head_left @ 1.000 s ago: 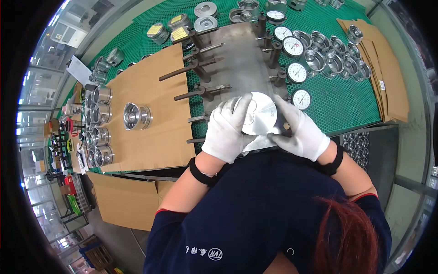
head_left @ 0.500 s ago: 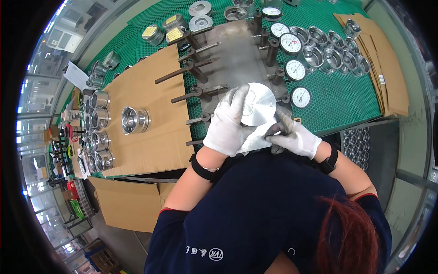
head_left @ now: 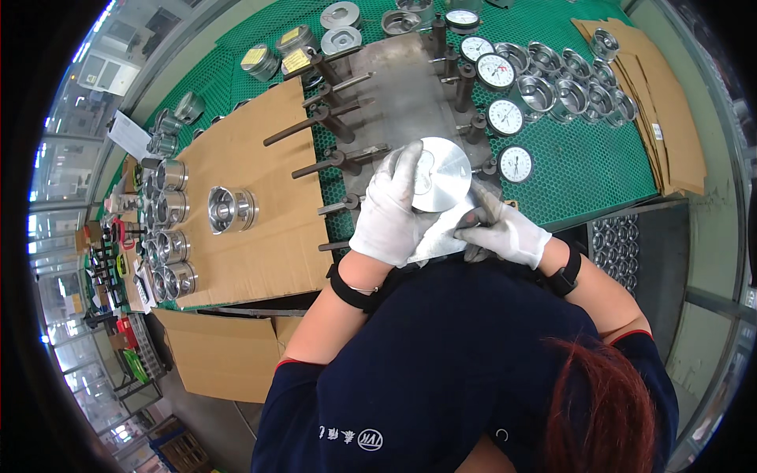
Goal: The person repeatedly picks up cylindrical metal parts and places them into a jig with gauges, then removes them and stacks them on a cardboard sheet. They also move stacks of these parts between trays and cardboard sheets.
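Head view: the clock is counted around the round metal piece (head_left: 447,175), with 12 at the upper edge.
Round metal piece: it is near the middle, over the lower end of the dark metal plate (head_left: 400,83), with its flat bright face up; I cannot tell if it touches this plate.
Left hand: the left hand (head_left: 390,209), in a white glove, is at 8 o'clock; its grip is pinching the round metal piece, with the fingers laid over the left edge.
Right hand: the right hand (head_left: 503,232), also gloved, is at 4 to 5 o'clock, near the piece; its fingers are bent, the tips look dark, and I cannot tell if its grip holds something.
Dial gauges: five white dial gauges (head_left: 516,164) go from 12 to 3 o'clock, the nearest at 3.
Rods: dark rods (head_left: 296,128) on posts stand along the plate, mostly from 9 to 11 o'clock.
Single piston: one piston (head_left: 248,209) lies at 9 o'clock on a cardboard sheet (head_left: 276,260).
Piston groups: a column of pistons (head_left: 183,207) is farther at 9 o'clock; open pistons (head_left: 569,98) gather at 2.
Bench: the bench (head_left: 568,185) has a green textured cover.
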Motion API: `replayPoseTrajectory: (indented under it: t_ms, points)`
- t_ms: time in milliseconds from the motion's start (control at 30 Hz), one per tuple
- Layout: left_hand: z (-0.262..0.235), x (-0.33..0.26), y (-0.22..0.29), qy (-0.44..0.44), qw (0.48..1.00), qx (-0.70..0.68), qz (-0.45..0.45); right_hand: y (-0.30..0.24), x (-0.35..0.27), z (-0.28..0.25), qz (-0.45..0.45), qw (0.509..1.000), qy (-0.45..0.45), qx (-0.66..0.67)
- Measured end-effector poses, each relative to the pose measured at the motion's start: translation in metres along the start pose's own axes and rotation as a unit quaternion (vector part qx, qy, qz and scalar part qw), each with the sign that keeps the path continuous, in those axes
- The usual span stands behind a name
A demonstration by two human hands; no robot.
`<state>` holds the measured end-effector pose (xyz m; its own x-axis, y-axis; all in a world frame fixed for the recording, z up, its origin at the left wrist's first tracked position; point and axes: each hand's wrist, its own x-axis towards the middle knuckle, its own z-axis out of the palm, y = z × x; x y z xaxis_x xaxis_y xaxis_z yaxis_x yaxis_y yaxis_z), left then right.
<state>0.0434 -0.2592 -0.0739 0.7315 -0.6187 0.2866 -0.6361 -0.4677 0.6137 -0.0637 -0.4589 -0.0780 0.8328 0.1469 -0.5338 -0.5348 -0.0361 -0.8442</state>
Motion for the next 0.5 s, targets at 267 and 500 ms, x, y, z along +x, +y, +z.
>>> replayPoseTrajectory:
  t_ms: [267, 500]
  points:
    - [-0.005, -0.004, 0.005, 0.017, 0.988, -0.138, -0.065, 0.002, -0.002, -0.007, -0.067, 0.995, -0.069, -0.041]
    - [-0.065, 0.014, 0.047, -0.104, 0.94, -0.303, -0.119, -0.045, -0.067, -0.062, -0.2, 0.957, 0.089, 0.192]
